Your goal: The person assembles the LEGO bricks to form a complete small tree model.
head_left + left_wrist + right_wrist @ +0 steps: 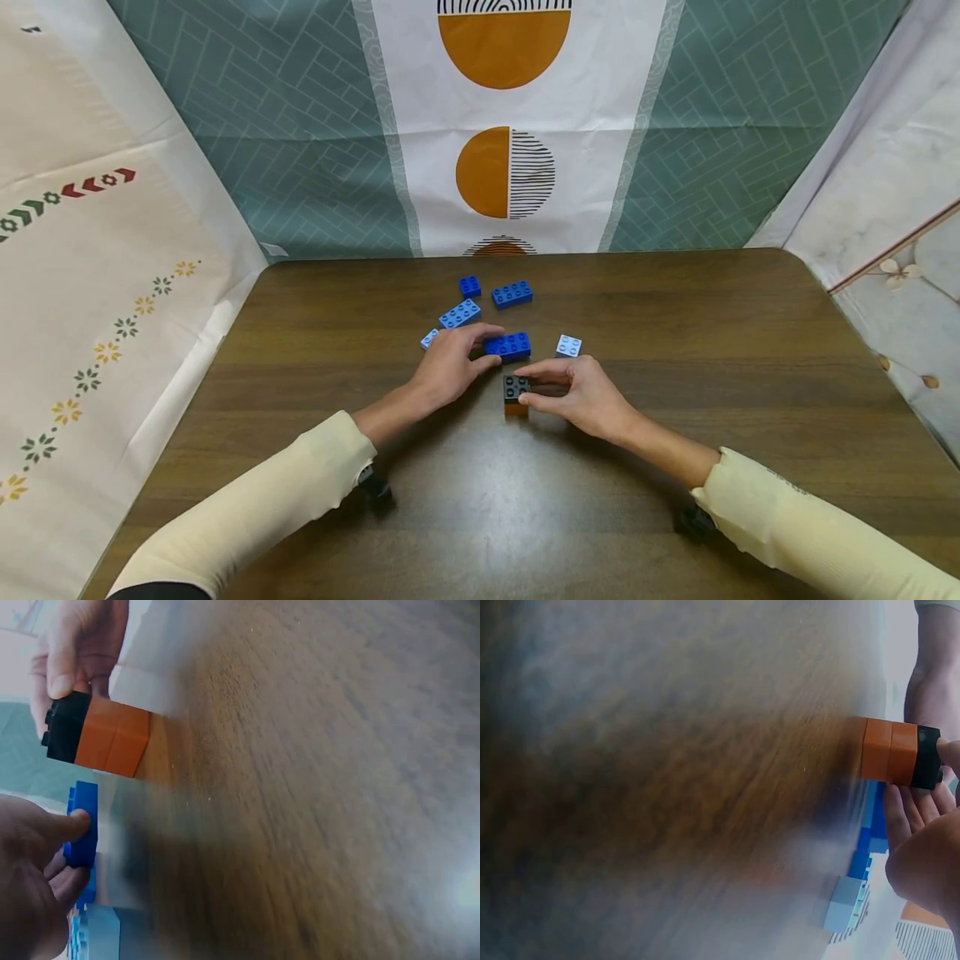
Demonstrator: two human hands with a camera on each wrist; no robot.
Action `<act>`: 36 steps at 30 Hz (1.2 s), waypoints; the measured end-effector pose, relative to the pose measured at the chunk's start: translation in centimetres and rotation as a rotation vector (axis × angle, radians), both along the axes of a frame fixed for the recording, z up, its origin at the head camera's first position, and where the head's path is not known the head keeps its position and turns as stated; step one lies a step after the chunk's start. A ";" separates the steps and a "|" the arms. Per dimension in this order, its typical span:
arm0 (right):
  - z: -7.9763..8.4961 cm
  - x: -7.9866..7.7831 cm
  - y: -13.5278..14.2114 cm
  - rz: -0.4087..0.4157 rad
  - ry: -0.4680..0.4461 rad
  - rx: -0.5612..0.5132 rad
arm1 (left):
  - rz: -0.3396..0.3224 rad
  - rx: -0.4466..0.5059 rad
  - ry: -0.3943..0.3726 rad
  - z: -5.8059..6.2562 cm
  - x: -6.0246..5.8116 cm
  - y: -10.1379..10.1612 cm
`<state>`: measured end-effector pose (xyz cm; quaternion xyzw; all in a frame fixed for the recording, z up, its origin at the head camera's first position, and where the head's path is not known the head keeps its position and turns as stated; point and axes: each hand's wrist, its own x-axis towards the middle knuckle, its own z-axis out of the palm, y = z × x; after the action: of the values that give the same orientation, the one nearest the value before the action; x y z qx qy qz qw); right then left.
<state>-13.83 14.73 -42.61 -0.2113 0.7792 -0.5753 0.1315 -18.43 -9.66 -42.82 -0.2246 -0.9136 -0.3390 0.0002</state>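
Observation:
A small stack of two orange bricks [114, 736] with a black brick [516, 385] on top stands on the table. My right hand [585, 396] pinches the black brick between thumb and fingers, seen also in the right wrist view. Just beyond the stack lies a dark blue brick [508, 347]. My left hand [453, 367] holds the left end of this brick, thumb on the near side and fingers on the far side. The brick appears apart from the stack.
Behind the left hand lie a light blue brick [460, 314], a small pale blue brick [429, 338], a small dark blue brick [469, 287] and a longer blue brick [512, 295]. Another pale blue brick [568, 346] sits beyond the right hand. Everything rests on a brown wooden table [495, 517].

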 end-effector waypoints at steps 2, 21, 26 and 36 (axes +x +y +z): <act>0.0 0.0 0.0 -0.001 0.001 0.002 | -0.010 0.038 -0.003 0.3 0.3 -0.5; -0.1 0.0 -0.1 -0.005 0.000 0.011 | -0.177 0.240 0.075 2.3 2.6 -4.2; 0.0 0.1 -0.1 -0.004 0.021 0.013 | -0.232 0.239 0.036 2.2 3.1 -4.7; 0.0 0.1 0.0 -0.005 0.026 0.025 | -0.325 0.241 0.021 1.9 3.3 -5.0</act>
<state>-13.76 14.69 -42.64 -0.2150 0.7885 -0.5631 0.1225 -15.10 -14.63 -40.93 -0.3709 -0.8181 -0.4391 -0.0180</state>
